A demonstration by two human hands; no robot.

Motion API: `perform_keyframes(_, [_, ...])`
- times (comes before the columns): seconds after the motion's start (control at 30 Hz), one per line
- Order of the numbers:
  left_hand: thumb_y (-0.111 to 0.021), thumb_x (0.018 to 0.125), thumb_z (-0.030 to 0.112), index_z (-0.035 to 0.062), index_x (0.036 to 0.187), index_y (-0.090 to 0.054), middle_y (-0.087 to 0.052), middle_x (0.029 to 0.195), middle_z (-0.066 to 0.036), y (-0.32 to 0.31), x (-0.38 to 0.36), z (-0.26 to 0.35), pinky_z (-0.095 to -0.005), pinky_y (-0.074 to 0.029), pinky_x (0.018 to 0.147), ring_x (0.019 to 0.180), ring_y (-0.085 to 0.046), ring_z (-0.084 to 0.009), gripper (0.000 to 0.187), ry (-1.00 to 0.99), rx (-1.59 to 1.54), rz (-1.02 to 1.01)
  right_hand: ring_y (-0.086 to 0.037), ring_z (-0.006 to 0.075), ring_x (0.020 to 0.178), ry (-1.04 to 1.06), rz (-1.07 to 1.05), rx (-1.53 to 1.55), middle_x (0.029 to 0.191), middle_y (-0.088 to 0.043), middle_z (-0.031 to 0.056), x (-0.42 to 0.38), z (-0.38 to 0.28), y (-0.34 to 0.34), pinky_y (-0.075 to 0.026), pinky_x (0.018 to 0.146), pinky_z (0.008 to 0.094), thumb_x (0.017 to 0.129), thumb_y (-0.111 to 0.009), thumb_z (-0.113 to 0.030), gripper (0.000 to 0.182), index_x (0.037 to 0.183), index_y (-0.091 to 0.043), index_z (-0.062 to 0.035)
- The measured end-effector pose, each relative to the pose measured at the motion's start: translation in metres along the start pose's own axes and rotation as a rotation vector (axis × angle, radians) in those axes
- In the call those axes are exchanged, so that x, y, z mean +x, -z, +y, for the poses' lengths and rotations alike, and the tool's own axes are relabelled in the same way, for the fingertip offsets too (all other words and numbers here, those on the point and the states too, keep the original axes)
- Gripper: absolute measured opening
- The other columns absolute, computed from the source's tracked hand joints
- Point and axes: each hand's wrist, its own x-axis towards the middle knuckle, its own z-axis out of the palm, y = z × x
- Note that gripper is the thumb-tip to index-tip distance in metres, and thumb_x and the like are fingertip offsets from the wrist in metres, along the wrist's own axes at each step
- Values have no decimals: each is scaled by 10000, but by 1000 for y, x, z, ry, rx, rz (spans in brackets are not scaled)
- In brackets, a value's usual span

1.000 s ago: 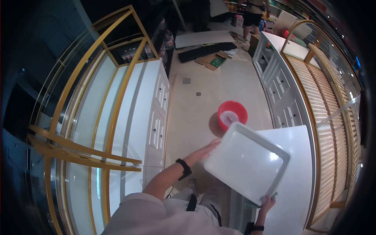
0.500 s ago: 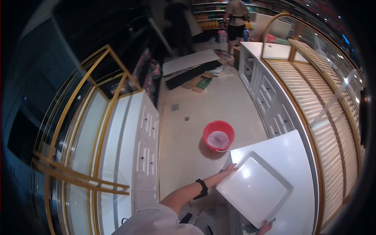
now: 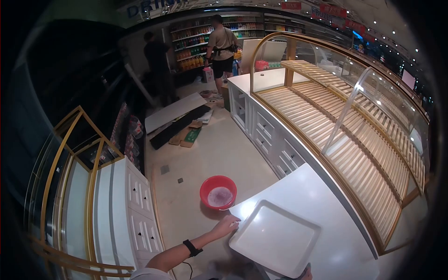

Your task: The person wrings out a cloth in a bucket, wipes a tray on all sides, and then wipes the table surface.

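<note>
Both sides of the white tray (image 3: 275, 238) need even support, though I cannot tell whether my left hand (image 3: 225, 227) or right hand (image 3: 307, 273) grips it.

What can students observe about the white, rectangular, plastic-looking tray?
The shallow tray has rounded corners, a raised rim and a smooth, glossy inside. It lies over the glossy white counter, its left corner seemingly past the edge. The bare right hand touches its near right corner; the bare left hand is beside it, contact unclear.

Tray (image 3: 276, 238) glossy, smooth; bucket (image 3: 218, 192) red plastic; slats (image 3: 359, 154) wood-like.
</note>
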Motion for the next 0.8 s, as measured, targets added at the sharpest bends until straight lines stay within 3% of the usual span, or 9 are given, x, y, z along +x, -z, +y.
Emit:
perform_keyframes(0.07, [-542, 860, 174, 46, 1044, -562, -558, 972, -115, 45, -10, 35, -368, -432, 817, 960, -538, -257, 225, -190, 93, 153, -604, 241, 872, -13, 53, -98, 1016, -633, 180, -15, -1, 8, -469, 767, 341, 891, -464, -197, 354, 1118, -575, 50])
perform_keyframes(0.2, [-570, 826, 81, 26, 983, -558, -568, 884, -107, 156, -32, 117, -326, -472, 651, 727, -566, -244, 166, -288, 240, 385, -605, 238, 695, 169, 204, -308, 855, -660, 157, -13, 63, 15, -482, 644, 369, 861, -472, -172, 295, 935, -627, 68])
perform_keyframes(0.27, [-616, 774, 24, 27, 999, -545, -572, 867, -112, 205, -45, 151, -327, -468, 617, 702, -564, -243, 236, -405, 234, 518, -595, 239, 657, 269, 294, -355, 820, -659, 153, -11, 79, 12, -480, 618, 378, 848, -481, -165, 281, 887, -626, 72])
perform_keyframes(0.47, [-653, 710, -14, 62, 1061, -507, -587, 874, -117, 307, -101, 218, -332, -457, 572, 708, -572, -248, 388, -679, 370, 682, -587, 236, 652, 291, 331, -352, 803, -653, 152, 0, 60, 12, -476, 617, 381, 837, -490, -162, 268, 859, -617, 73])
perform_keyframes(0.5, [-692, 729, 84, 67, 1129, -493, -595, 952, -91, 318, -111, 217, -325, -511, 559, 767, -599, -238, 447, -731, 426, 683, -585, 236, 651, 293, 332, -349, 800, -652, 152, 1, 55, 12, -475, 617, 381, 835, -492, -162, 266, 854, -615, 73])
perform_keyframes(0.6, [-648, 729, -5, 61, 1074, -485, -594, 905, -130, 342, -152, 246, -322, -454, 564, 732, -579, -250, 387, -678, 460, 606, -581, 234, 649, 298, 332, -348, 792, -649, 152, 6, 48, 15, -473, 617, 383, 830, -497, -160, 260, 840, -610, 73])
perform_keyframes(0.67, [-660, 732, -2, 64, 1058, -517, -598, 919, -110, 340, -169, 252, -312, -455, 581, 761, -587, -237, 362, -767, 437, 801, -579, 233, 648, 305, 331, -351, 786, -647, 151, 7, 44, 19, -472, 616, 384, 826, -500, -159, 256, 831, -607, 74])
perform_keyframes(0.73, [-482, 889, 86, 328, 1304, -224, -546, 971, -220, 338, -185, 256, -349, -408, 561, 648, -518, -206, 545, -757, 633, 843, -576, 232, 646, 314, 330, -355, 780, -645, 151, 9, 42, 21, -471, 616, 385, 822, -503, -158, 253, 822, -604, 74])
perform_keyframes(0.8, [-465, 893, 72, 341, 1313, -190, -548, 925, -185, 341, -193, 253, -345, -395, 540, 630, -513, -194, 569, -826, 670, 917, -573, 231, 645, 321, 328, -358, 774, -643, 151, 12, 39, 22, -470, 616, 386, 819, -507, -157, 250, 813, -601, 74])
